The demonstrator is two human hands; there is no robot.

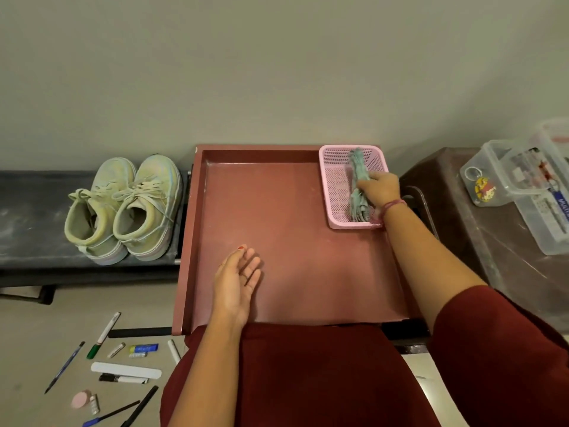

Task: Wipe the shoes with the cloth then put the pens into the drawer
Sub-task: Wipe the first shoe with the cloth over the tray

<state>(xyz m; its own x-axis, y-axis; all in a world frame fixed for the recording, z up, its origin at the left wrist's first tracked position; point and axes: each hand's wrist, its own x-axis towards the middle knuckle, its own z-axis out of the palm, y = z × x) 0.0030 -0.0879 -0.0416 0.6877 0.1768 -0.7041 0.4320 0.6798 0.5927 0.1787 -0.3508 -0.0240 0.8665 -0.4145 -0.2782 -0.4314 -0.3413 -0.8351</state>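
right grip (379, 188) pinches the teal cloth (358, 183) in the pink basket (334, 183) — left grip (237, 280) lies spread — "multi" shows on a box (551, 208) further right.

A plain grey-green wall (277, 72) fills the upper half of the view, evenly lit. A dark low bench (34, 211) runs along its foot at left above a beige floor (27, 334), while a brown plastic stool (480, 241) stands against the wall at right.
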